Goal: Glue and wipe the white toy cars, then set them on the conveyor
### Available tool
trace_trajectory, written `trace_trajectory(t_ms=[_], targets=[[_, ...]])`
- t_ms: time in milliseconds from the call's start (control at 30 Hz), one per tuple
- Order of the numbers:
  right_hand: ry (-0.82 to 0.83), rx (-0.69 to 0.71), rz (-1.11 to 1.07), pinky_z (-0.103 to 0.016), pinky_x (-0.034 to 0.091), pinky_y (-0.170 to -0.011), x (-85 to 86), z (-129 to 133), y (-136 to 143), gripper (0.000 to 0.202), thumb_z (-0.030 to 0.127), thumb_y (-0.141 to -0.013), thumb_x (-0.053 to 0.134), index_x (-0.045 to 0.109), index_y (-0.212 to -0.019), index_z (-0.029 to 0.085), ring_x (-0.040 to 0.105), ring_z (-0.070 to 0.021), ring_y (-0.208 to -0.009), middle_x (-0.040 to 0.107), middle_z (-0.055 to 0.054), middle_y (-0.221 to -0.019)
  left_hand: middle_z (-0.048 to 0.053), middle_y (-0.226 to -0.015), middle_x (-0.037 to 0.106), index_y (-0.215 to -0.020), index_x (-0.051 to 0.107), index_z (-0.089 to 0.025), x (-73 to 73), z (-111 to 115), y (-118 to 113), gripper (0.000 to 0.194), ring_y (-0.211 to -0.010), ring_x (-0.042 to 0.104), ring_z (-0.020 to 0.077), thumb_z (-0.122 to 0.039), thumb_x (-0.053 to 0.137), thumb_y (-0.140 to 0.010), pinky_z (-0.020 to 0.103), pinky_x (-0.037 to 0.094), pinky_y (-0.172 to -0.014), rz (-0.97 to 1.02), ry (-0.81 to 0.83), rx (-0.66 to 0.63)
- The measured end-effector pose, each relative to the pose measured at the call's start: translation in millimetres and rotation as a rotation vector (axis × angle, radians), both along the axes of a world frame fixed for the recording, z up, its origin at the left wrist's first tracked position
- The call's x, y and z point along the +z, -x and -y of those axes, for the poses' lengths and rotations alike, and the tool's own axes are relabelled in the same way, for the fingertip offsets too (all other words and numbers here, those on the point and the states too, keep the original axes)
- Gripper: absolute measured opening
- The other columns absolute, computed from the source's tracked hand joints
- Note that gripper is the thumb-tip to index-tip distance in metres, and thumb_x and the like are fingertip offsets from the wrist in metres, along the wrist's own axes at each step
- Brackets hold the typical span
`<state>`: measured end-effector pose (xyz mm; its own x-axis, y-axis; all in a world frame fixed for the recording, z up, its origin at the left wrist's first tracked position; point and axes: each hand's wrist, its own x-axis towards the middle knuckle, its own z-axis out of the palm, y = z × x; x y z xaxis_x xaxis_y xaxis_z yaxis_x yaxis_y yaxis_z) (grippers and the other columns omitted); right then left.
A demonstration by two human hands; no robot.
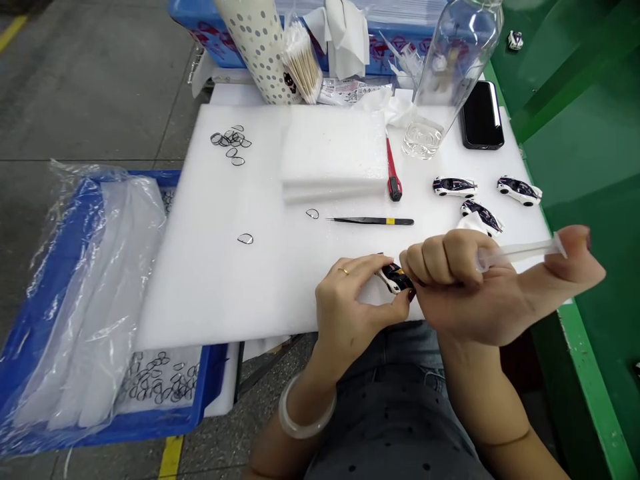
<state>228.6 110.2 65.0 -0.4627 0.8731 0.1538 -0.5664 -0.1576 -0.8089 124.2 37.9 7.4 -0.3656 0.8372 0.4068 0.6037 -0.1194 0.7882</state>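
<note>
A small toy car (395, 277) was held at the near edge of the white foam sheet (210, 267), pinched between both hands. The left hand (350, 303) was closed on it from below and the left, thumb and fingertips curled round the body; a ring was worn on one finger and a pale bangle (306, 415) at the wrist. The right hand (480, 287) was closed in a loose fist, its knuckles pressed against the car's right side. A clear plastic dropper (520, 251) was gripped in that fist, with the thumb raised at its far end.

Three more toy cars (483, 193) were laid well apart on the sheet beyond the hands. Black tweezers (373, 221) and a red-handled tool (393, 170) were seen between them and a stack of foam pads (333, 157). Small wire loops (231, 140) were scattered at the sheet's far left, with two lying singly nearer. A phone (481, 115) and a clear bottle (447, 73) were set at the far right. A blue crate (30, 320) lined with plastic stood left of the sheet.
</note>
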Motion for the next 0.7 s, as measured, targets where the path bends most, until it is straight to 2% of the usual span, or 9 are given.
trace_trajectory(t_ms=[233,467,700], targets=[[-0.030,-0.020,0.040,-0.030,0.020,-0.046,2.2,2,1,0.072,0.084,-0.087,0.027,0.026,-0.050,0.022,0.016,-0.0096,-0.043,0.017,0.004,-0.045,0.005,-0.093,0.079,-0.096,0.074,-0.016,-0.9,0,0,0.028,-0.084,0.072,0.0203,-0.024,0.076,-0.070,0.036,0.060,-0.080,-0.014,-0.006,0.006],[-0.065,-0.078,0.034,-0.031,0.019,-0.046,1.6,5,2,0.070,0.076,-0.093,0.024,0.028,-0.050,0.022,0.018,-0.0096,-0.042,0.020,0.004,-0.046,0.004,-0.094,0.079,-0.097,0.075,-0.018,0.9,0,0,0.026,-0.084,0.073,0.0203,-0.023,0.074,-0.072,0.035,0.061,-0.078,-0.028,0.012,0.002],[-0.040,-0.183,0.120,-0.032,0.021,-0.049,4.9,16,2,0.067,0.070,-0.095,0.035,0.027,-0.049,0.021,0.022,-0.0101,-0.045,0.021,0.004,-0.047,0.004,-0.095,0.079,-0.098,0.075,-0.017,1.7,1,0,0.027,-0.085,0.073,0.0203,-0.022,0.075,-0.072,0.036,0.060,-0.079,-0.023,0.013,-0.006]])
